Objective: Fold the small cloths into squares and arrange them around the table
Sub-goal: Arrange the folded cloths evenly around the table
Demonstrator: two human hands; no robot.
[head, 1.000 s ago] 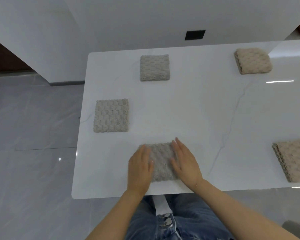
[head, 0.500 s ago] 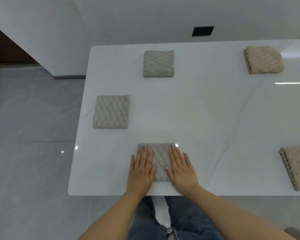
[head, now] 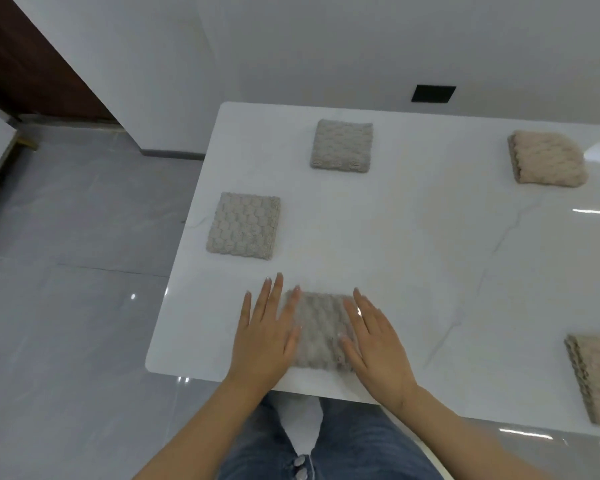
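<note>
A folded grey cloth (head: 321, 329) lies at the near edge of the white table (head: 413, 244), in front of me. My left hand (head: 265, 336) lies flat with straight fingers over the cloth's left edge. My right hand (head: 374, 341) lies flat over its right edge. Two more grey folded squares sit on the table: one at the left edge (head: 245, 225), one at the far side (head: 342, 146). A beige folded cloth (head: 548, 159) sits at the far right and another (head: 598, 379) at the near right, cut by the frame.
The table's left edge and near-left corner (head: 153, 362) border a grey tiled floor (head: 66, 306). A white wall with a black outlet (head: 433, 94) stands behind the table. My jeans-clad legs (head: 326, 445) are below the near edge.
My hands have spread slightly outward over the cloth's sides, the left one now further off its left edge. The camera has shifted, so the table appears further right.
</note>
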